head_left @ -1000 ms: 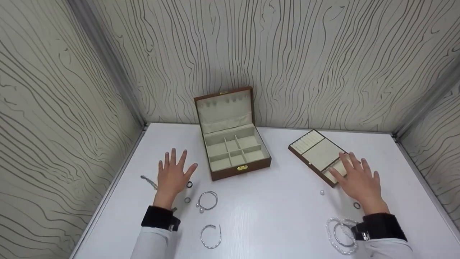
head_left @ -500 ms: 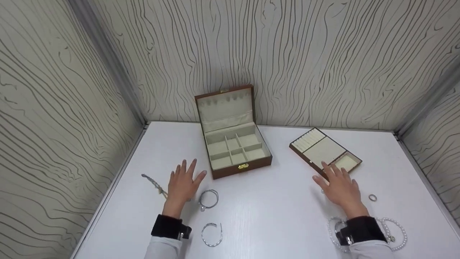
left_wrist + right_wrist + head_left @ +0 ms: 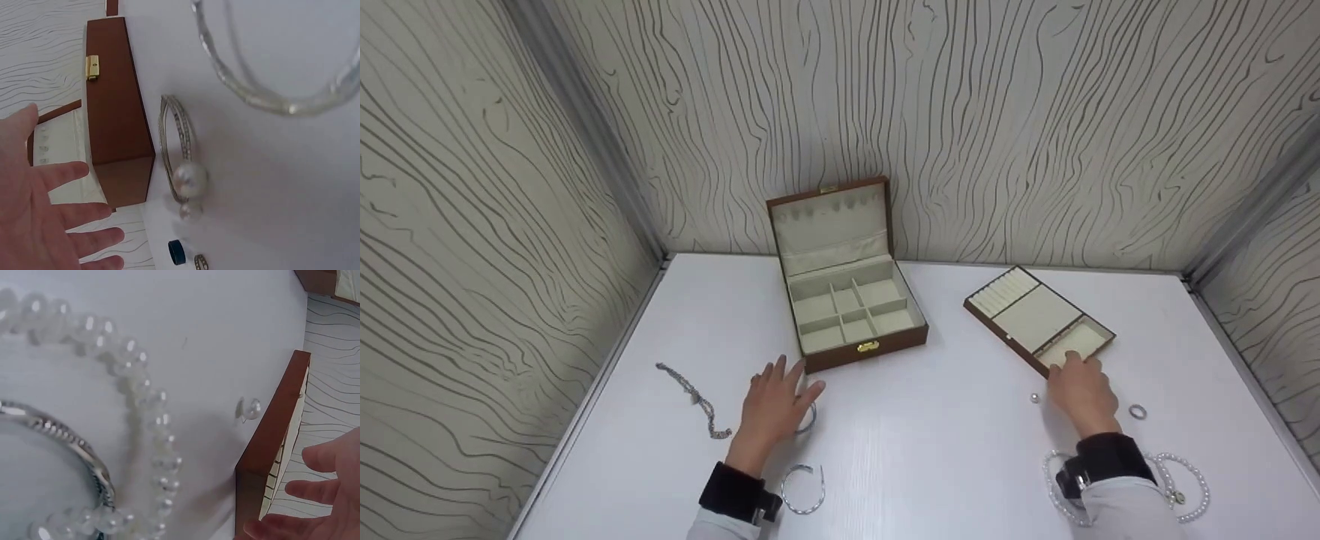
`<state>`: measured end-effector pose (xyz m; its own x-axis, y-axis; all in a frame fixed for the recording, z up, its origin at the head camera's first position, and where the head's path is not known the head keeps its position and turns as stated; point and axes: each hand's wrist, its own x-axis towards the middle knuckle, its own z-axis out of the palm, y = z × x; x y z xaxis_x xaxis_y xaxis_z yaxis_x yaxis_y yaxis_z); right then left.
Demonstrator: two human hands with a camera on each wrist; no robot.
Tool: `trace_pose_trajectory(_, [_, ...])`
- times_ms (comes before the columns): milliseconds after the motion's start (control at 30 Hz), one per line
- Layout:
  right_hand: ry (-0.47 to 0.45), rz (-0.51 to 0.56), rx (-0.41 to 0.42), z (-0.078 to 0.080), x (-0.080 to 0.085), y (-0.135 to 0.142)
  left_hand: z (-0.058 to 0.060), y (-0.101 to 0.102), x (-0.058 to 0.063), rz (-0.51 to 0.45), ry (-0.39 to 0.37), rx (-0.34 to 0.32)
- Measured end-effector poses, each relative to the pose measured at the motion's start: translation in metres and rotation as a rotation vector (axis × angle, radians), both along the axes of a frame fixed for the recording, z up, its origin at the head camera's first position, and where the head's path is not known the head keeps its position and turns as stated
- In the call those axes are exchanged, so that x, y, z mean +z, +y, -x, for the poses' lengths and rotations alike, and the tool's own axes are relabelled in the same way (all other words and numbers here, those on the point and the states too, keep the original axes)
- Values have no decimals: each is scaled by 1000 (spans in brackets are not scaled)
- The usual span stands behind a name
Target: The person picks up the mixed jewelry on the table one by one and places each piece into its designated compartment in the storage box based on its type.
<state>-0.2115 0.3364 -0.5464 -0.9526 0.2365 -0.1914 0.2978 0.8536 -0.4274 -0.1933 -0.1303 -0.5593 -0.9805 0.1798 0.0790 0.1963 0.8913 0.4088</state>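
My left hand [image 3: 772, 409] hovers with fingers spread over a bangle with pearl ends [image 3: 188, 180], partly hiding it in the head view; it holds nothing. A twisted silver bangle [image 3: 802, 511] lies near that wrist. My right hand [image 3: 1081, 394] is at the near corner of the tan-lined jewelry tray [image 3: 1035, 319], its fingertips bent down over the tray. In the right wrist view its fingers are apart, with nothing visible between them; contact with the tray is unclear. A pearl earring [image 3: 253, 408] lies beside the tray. Below the right wrist are pearl strands [image 3: 1207, 491] and a silver bangle [image 3: 84, 450].
An open brown jewelry box [image 3: 840, 364] with several compartments stands at the back, its lid upright. A chain bracelet [image 3: 695, 399] lies at the left. A ring [image 3: 1138, 412] is on the right; a dark ring [image 3: 176, 252] and a patterned ring [image 3: 201, 262] lie near the pearl-ended bangle.
My left hand has moved right and nearer, from beside the chain bracelet to over the pearl-ended bangle. My right hand has shifted left, and its fingers have bent down at the tray's corner.
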Motion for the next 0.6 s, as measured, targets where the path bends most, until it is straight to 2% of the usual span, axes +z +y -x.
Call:
trace_pose_trajectory(333, [28,51,-22,9,-10,13,-8,25,-5,27,-3,-80])
trace_pose_trajectory(600, [69,9,25,17,-15,22,-10,33,-7,46,-2,-108])
